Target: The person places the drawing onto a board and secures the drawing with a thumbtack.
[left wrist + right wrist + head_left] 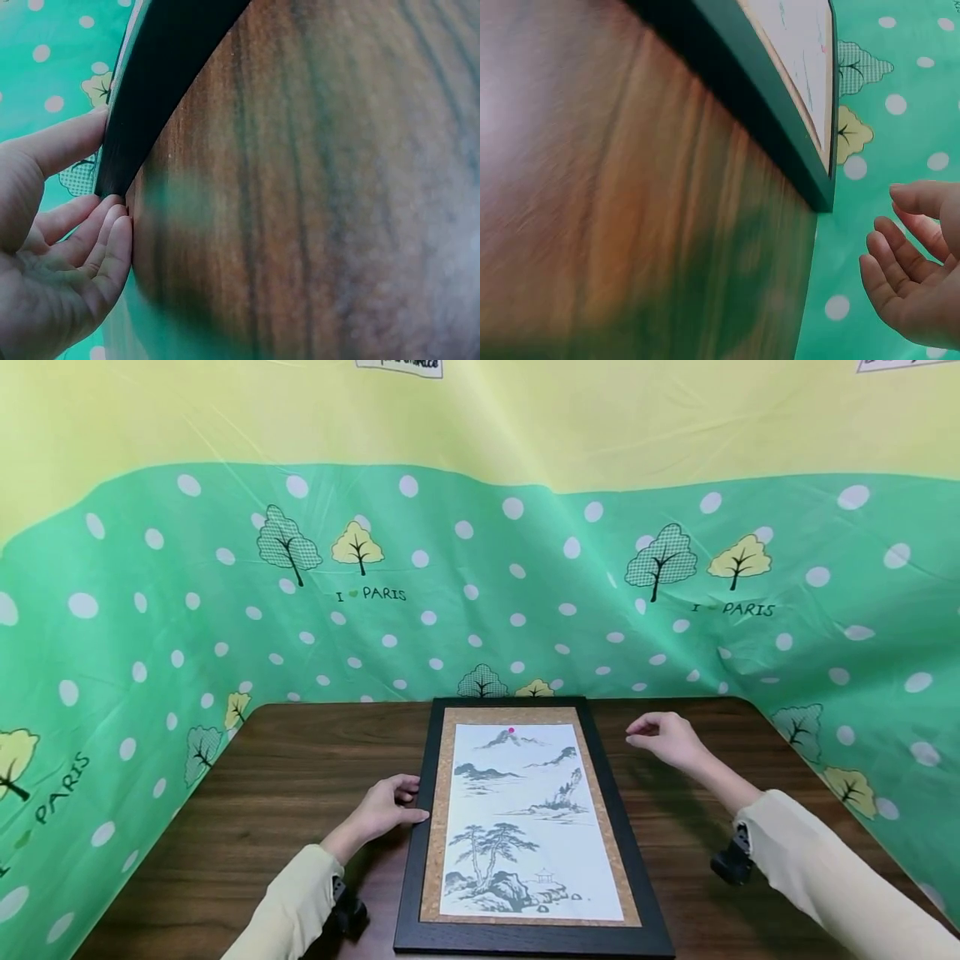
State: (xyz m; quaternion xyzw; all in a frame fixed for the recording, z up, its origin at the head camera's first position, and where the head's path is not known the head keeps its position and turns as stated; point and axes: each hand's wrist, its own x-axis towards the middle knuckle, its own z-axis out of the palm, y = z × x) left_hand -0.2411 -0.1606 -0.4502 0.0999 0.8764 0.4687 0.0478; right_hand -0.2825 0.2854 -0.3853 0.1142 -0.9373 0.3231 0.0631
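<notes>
A black picture frame (415,877) lies on the table, with a cork board (437,860) inside it. On the cork is a white sheet printed with a grey ink landscape (525,852), and a small red pin (512,730) marks its top edge. My left hand (384,806) rests against the frame's left side. In the left wrist view, the thumb (75,141) touches the upper edge and the fingertips meet the black side lower down. Right of the frame, my right hand (667,739) hovers over the table with loosely bent fingers, apart from the frame and holding nothing.
The dark wooden table (300,760) extends on both sides of the frame. Behind it and at both sides hangs a green and yellow cloth (517,618) with white dots and trees. A small black device (733,860) sits at my right wrist.
</notes>
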